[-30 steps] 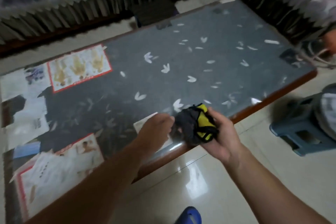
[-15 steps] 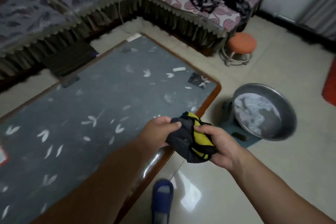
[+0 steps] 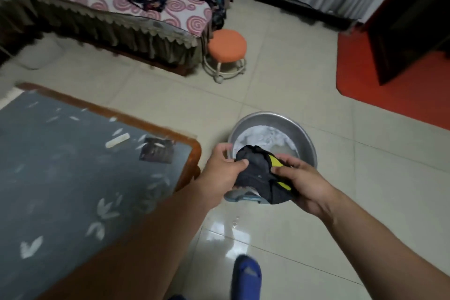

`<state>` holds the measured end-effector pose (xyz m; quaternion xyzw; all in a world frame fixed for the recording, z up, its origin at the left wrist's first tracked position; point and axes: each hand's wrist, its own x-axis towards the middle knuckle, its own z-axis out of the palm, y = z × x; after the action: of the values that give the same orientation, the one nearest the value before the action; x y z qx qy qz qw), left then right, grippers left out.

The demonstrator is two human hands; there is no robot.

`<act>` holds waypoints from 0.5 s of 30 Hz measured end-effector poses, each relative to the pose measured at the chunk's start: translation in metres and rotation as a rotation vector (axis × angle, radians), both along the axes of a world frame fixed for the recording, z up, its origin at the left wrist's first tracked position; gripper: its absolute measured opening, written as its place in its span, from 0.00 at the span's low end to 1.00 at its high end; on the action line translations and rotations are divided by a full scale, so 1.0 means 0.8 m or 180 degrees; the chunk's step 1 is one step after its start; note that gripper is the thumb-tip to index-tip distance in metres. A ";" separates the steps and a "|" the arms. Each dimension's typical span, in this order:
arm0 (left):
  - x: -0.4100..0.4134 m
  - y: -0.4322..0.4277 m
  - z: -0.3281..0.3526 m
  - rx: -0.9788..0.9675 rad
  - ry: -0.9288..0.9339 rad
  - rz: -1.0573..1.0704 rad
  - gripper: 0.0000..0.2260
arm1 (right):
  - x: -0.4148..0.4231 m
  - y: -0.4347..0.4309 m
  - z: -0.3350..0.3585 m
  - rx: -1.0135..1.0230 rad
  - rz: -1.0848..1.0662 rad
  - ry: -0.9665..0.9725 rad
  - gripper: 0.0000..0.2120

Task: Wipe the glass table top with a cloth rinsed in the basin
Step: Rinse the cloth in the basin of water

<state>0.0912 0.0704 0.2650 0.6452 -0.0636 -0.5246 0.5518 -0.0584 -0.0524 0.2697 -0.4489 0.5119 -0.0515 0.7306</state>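
You've swung from the table (image 3: 60, 153) on your left to the basin (image 3: 305, 137), and your left hand (image 3: 225, 168) and right hand (image 3: 300, 184) both grip the bunched cloth (image 3: 258, 173), seemingly just above its near rim, so rinsing looks next, wiping paused.

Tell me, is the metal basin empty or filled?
Partly filled: the basin holds cloudy water with a white mass, foam or fabric I cannot tell. The left hand and right hand grip the cloth outside the water.
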 end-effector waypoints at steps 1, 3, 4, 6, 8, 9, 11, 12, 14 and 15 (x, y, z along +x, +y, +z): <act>0.000 -0.026 -0.008 -0.0023 -0.0118 -0.0109 0.20 | -0.003 -0.022 -0.011 0.0103 -0.0097 -0.0004 0.16; 0.000 -0.072 -0.024 -0.0037 -0.0423 -0.0294 0.21 | -0.009 -0.059 -0.035 0.0233 -0.0127 -0.0057 0.14; 0.001 -0.093 -0.037 -0.0005 -0.0634 -0.0383 0.20 | -0.012 -0.074 -0.048 0.0265 -0.0059 -0.0126 0.14; 0.003 -0.130 -0.062 0.0110 -0.1042 -0.0650 0.18 | -0.016 -0.099 -0.080 0.0259 0.0182 -0.0161 0.22; 0.003 -0.158 -0.088 0.0235 -0.1285 -0.0972 0.18 | -0.020 -0.123 -0.114 0.0106 0.0423 -0.0079 0.27; 0.003 -0.168 -0.100 0.0336 -0.1340 -0.1078 0.17 | -0.020 -0.134 -0.128 0.0081 0.0421 -0.0043 0.24; 0.001 -0.183 -0.121 0.0529 -0.1387 -0.1148 0.16 | -0.024 -0.158 -0.160 0.0240 0.0122 0.0043 0.17; 0.001 -0.189 -0.133 0.0627 -0.1415 -0.1123 0.16 | -0.027 -0.170 -0.174 0.0408 -0.0109 0.0056 0.15; 0.001 -0.200 -0.152 0.0769 -0.1414 -0.0964 0.17 | -0.032 -0.190 -0.197 0.0745 -0.0568 0.0079 0.15; 0.001 -0.204 -0.160 0.0782 -0.1359 -0.0912 0.19 | -0.034 -0.197 -0.205 0.0814 -0.0686 0.0192 0.14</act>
<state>0.0916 -0.0927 0.1367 0.7876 -0.2048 -0.4533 0.3639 -0.0857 -0.2101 0.1059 -0.2961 0.5812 -0.0505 0.7563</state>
